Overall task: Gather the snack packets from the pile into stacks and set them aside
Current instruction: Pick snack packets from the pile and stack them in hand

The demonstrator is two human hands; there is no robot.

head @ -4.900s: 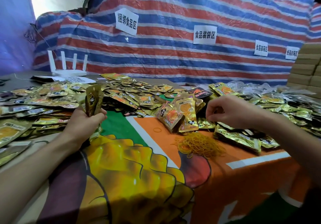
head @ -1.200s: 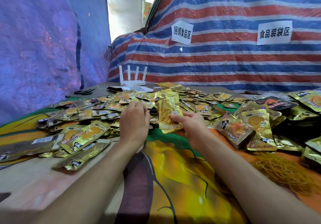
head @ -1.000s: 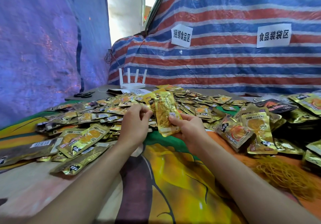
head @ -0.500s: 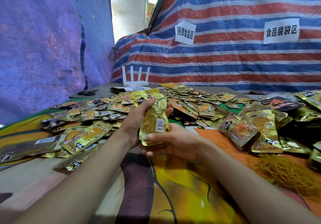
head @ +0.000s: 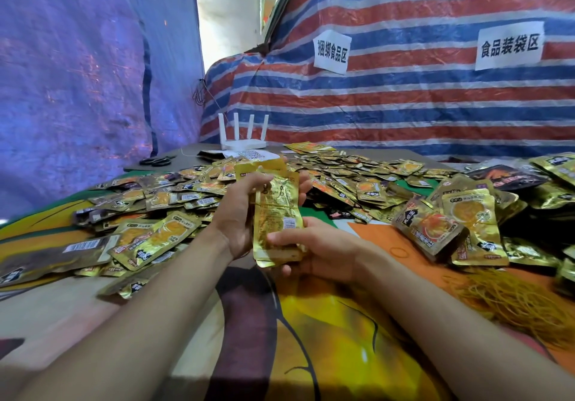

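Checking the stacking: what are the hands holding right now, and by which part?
Both hold one stack of gold snack packets: the left hand grips its upper half, the right hand pinches its bottom end.

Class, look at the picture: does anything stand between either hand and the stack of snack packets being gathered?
Nothing visible does. The left hand and right hand both hold the stack of snack packets directly.
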